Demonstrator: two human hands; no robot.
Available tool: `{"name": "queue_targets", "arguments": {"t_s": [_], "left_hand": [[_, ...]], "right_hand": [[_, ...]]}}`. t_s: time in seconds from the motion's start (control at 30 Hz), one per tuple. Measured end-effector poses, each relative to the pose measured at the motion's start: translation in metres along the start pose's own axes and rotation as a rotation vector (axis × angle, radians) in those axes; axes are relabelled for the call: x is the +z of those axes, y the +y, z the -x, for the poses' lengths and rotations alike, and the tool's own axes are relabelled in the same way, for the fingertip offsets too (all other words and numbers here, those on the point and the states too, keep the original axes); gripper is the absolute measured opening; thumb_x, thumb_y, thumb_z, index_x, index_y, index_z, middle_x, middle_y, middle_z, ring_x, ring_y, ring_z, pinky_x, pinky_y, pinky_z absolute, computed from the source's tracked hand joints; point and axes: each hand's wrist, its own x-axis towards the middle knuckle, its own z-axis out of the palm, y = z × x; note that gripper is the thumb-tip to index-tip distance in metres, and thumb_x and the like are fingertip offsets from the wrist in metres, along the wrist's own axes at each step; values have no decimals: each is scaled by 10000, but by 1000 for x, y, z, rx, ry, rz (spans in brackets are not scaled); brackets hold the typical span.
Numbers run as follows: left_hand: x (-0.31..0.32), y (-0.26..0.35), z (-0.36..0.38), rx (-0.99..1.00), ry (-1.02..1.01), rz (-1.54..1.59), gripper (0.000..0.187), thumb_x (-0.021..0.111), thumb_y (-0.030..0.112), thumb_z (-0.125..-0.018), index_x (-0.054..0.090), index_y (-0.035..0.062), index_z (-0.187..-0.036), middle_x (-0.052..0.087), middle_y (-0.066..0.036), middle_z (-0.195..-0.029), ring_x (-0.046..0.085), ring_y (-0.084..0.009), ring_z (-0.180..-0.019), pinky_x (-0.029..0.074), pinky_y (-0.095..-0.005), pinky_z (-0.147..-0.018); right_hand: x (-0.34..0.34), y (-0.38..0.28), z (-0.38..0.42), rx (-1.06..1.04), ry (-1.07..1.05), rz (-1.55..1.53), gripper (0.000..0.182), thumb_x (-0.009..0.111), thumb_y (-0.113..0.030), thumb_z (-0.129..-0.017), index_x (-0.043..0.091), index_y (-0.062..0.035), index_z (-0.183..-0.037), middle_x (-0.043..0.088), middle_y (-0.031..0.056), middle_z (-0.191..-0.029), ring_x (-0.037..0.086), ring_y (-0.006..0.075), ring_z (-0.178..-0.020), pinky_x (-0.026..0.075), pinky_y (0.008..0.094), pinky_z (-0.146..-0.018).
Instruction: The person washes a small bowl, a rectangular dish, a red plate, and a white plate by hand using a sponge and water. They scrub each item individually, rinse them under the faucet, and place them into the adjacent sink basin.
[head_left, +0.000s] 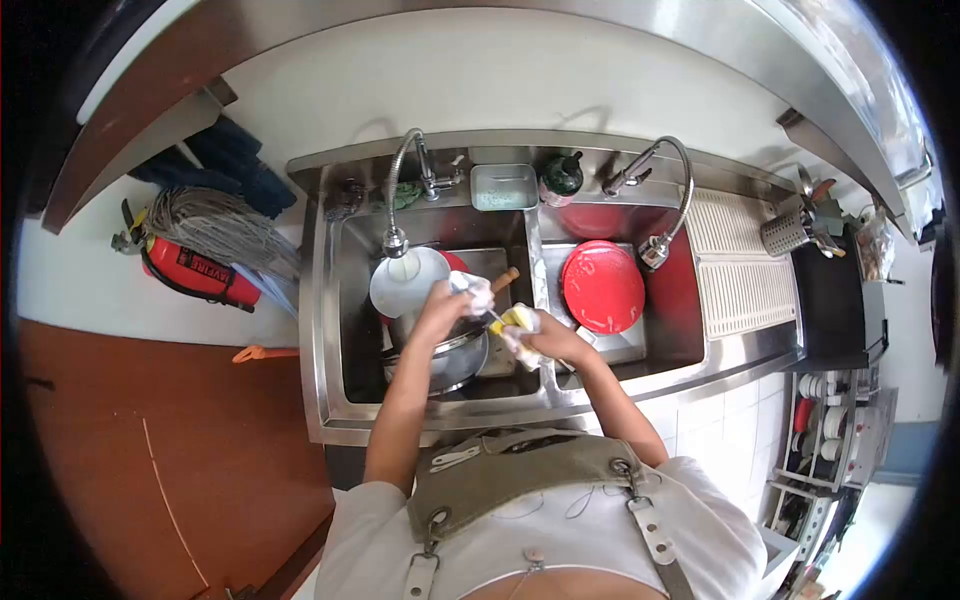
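Both hands were closed and lathered. A slim utensil (494, 314), its type not discernible, was apparently gripped in the left hand (437, 312); a yellow sponge (514, 321) was held against it by the right hand (556, 337). The utensil was suspended above the left basin (362, 357), near the steel pot (462, 362). Judged risk: with suds on the fingers, grip could be lost and the pot struck; any hidden edge could be met through the sponge.

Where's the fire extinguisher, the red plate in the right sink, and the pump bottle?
Fire extinguisher (188, 268): head view, its red body.
Red plate (603, 288): head view, its middle.
Pump bottle (563, 178): head view, its dark body.
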Motion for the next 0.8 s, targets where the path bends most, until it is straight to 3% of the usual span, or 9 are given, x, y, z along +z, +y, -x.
{"name": "queue_targets", "arguments": {"t_s": [0.17,0.23,0.3,0.4,0.5,0.57,0.63,0.77,0.8], "left_hand": [[-12,13,-13,-9,118,-185,205,584,119,-824,597,-25,-970,639,-101,-849,636,-172,-741,520,-267,-601],[-21,3,-22,100,195,-297,190,579,139,-839,605,-29,-925,638,-103,-810,635,-165,-679,510,-260,-539],[-8,8,-23,126,231,-458,204,556,165,-861,602,-32,-883,632,-101,-735,622,-153,-601,491,-260,-478],[2,9,-24,93,264,-672,282,475,240,-910,597,-15,-898,621,-98,-653,594,-140,-523,466,-273,-443],[-21,-14,-27,181,319,-383,257,447,201,-913,587,-12,-948,626,-103,-657,586,-146,-508,468,-265,-464],[-38,-16,-22,127,381,-379,228,423,135,-899,578,-9,-984,637,-110,-702,599,-152,-552,465,-249,-484],[-73,-37,-18,263,478,-445,225,417,96,-878,581,-8,-990,637,-113,-749,595,-144,-589,451,-240,-494],[-142,-73,-9,135,636,-457,226,443,121,-874,589,12,-1010,628,-79,-796,575,-115,-678,464,-252,-588],[-157,-84,-8,71,677,-466,245,432,162,-893,587,26,-1027,628,-72,-812,562,-112,-691,445,-256,-636]], "right_hand": [[-6,-3,15,66,-4,-39,136,533,-104,-866,545,-15,-967,615,37,-775,587,100,-662,477,240,-593],[-5,-5,27,42,18,-151,149,547,-114,-866,555,-3,-965,623,41,-782,594,107,-650,483,236,-576],[-10,-3,36,94,92,-293,146,542,-100,-865,564,-1,-971,621,34,-783,592,106,-640,483,223,-557],[-35,8,55,164,337,-231,163,559,-76,-845,565,-12,-994,612,49,-789,582,109,-643,484,240,-540],[-68,49,74,165,552,-495,204,507,-80,-867,523,-9,-1058,587,66,-813,574,132,-647,483,262,-541],[-91,82,78,99,676,-807,228,444,-81,-890,479,-4,-1101,570,74,-829,565,157,-643,490,294,-551],[-113,131,65,46,775,-883,217,426,-113,-887,483,-17,-1074,569,99,-844,576,204,-697,507,350,-592],[-149,236,22,116,971,-982,199,451,-145,-869,484,-46,-1039,571,94,-841,581,237,-712,517,393,-624],[-162,286,7,38,963,-1024,216,467,-230,-887,479,-75,-1038,567,83,-826,583,242,-725,518,404,-626]]}}
